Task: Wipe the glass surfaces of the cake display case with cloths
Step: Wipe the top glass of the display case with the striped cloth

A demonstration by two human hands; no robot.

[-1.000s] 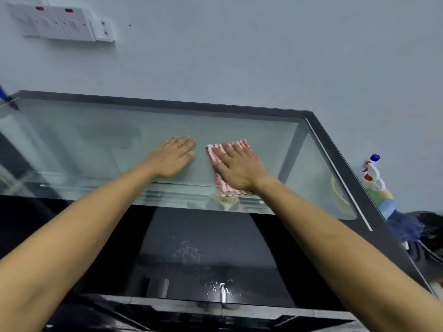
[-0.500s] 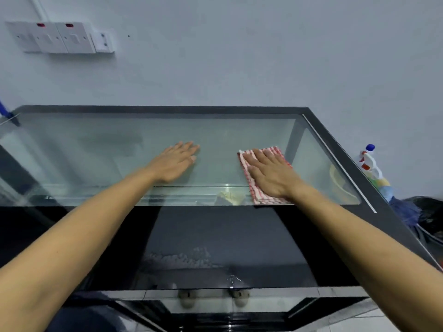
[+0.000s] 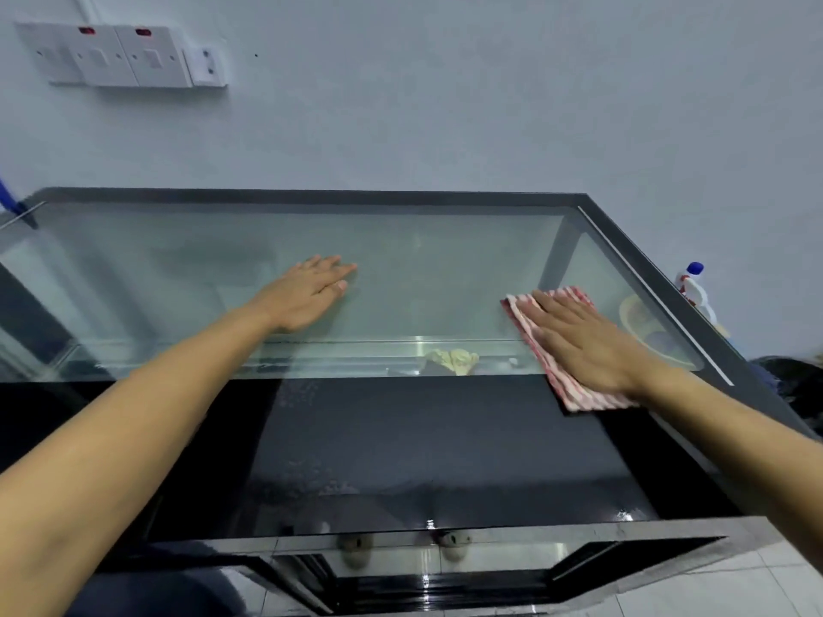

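My right hand (image 3: 592, 345), fingers flat, has slid the cloth (image 3: 568, 380) rightward from the flat, empty left hand (image 3: 307, 291); the right part of the glass top (image 3: 445, 260) is now covered.

A pale wall (image 3: 445, 104) fills the background; a row of white switches (image 3: 120, 55) with red indicators is mounted on it at upper left, a cable conduit (image 3: 82, 4) rising above them; a spray bottle (image 3: 695, 289) with a blue cap stands at right near the wall; a dark bag (image 3: 792, 385) sits just below it at the right edge; a blue object (image 3: 11, 202) shows at the left edge; pale floor tiles (image 3: 757, 590) appear at lower right.
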